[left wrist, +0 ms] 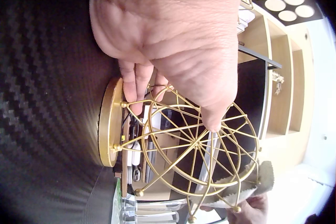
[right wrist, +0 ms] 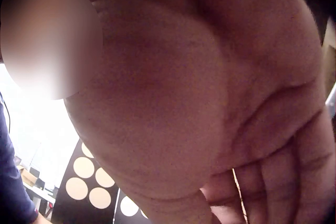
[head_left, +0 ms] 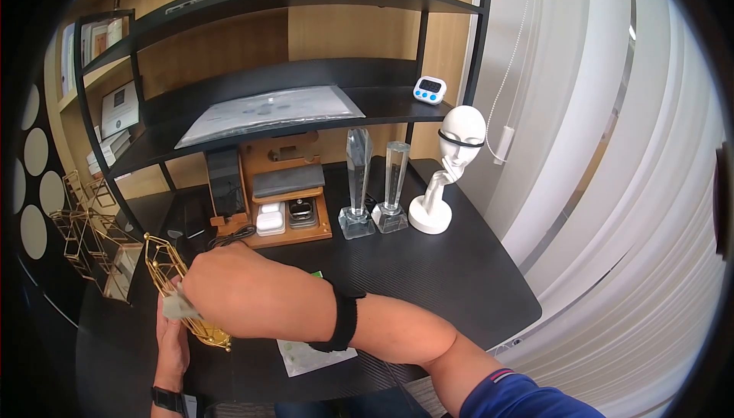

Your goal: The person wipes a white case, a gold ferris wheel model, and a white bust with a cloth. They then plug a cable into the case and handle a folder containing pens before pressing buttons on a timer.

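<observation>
A gold wire Ferris wheel ornament point(left wrist: 197, 144) stands on its round gold base point(left wrist: 108, 124) on the black desk; in the head view part of it point(head_left: 212, 336) shows below the right forearm. My left hand point(left wrist: 173, 35) grips its frame, thumb on the wheel's wires and fingers behind the supports. My right hand point(head_left: 237, 288) pinches a grey cloth point(left wrist: 265, 175) with a jagged edge against the wheel's rim. The right wrist view is mostly filled by the palm point(right wrist: 210, 87), and the cloth is hidden there.
A gold wire-and-glass piece point(head_left: 118, 280) stands far left. Behind the hands are a wooden organizer point(head_left: 321, 219), two crystal trophies point(head_left: 356, 188) point(head_left: 394, 181) and a white head sculpture point(head_left: 432, 215). A plastic packet point(head_left: 310, 358) lies under the right forearm. A black shelf point(head_left: 390, 100) overhangs the desk.
</observation>
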The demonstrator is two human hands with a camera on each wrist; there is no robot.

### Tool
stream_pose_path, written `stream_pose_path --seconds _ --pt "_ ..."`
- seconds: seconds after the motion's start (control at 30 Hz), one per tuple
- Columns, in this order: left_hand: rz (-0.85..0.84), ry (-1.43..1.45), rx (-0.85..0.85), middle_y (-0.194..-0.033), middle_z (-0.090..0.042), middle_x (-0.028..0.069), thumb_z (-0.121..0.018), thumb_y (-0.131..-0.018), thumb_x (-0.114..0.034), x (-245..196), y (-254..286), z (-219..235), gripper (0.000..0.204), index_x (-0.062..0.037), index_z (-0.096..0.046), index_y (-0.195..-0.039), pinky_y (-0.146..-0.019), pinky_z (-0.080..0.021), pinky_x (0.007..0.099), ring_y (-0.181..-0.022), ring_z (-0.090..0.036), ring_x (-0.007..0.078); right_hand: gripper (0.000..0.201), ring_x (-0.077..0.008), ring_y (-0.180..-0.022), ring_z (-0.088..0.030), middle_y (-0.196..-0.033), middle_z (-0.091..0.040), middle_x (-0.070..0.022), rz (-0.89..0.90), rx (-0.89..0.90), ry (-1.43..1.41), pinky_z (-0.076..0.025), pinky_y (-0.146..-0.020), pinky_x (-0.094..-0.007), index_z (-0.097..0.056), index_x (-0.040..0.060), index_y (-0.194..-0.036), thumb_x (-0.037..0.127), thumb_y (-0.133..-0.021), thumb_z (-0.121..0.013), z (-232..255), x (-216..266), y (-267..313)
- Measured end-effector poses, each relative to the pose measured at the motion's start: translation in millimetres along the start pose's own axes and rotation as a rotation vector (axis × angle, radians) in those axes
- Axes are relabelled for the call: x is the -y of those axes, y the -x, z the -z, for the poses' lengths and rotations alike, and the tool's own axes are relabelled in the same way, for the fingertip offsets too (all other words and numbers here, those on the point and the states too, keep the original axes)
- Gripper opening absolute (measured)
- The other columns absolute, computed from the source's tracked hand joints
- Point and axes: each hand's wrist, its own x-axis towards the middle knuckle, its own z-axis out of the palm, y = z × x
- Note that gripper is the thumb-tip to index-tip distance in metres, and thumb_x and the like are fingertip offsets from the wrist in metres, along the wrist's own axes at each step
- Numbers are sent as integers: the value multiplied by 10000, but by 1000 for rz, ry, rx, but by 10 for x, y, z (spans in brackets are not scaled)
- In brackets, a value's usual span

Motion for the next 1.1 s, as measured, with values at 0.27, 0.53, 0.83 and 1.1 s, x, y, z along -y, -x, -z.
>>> stream_pose_path --seconds 0.27,0.53,0.83,1.1 --pt "189 250 -90 -1694 -385 78 -618 -1095 -452 359 45 401 739 -127 -304 -1680 -1232 -385 438 -1555 -383 244 170 -418 -751 -713 -794 -701 -219 72 112 -286 -575 -677 -472 -697 -62 -813 81 -897 -662 464 259 -187" --pt "23 23 -112 -1691 -384 74 -720 -1028 -342 664 109 670 800 -95 -311 -1669 -1247 -359 462 -1540 -395 252 135 -408 -765 -749 -766 -717 -230 89 -252 -193 -592 -702 -472 -756 -33 -768 102 -769 -740 108 170 -321" --pt "22 36 -54 -1672 -418 117 -553 -1066 -172 80 0 64 703 -50 -257 -1692 -1247 -364 415 -1535 -427 252 204 -376 -785 -763 -799 -733 -220 -37 -181 70 -576 -694 -434 -762 -23 -812 115 -674 -819 -72 -102 -284" --pt "8 44 -65 -1661 -432 117 -553 -1064 -167 48 -4 13 687 -37 -280 -1682 -1255 -341 403 -1524 -434 252 234 -378 -826 -751 -902 -723 -215 -60 -134 32 -597 -694 -453 -716 -63 -878 83 -719 -805 -116 -158 -284"
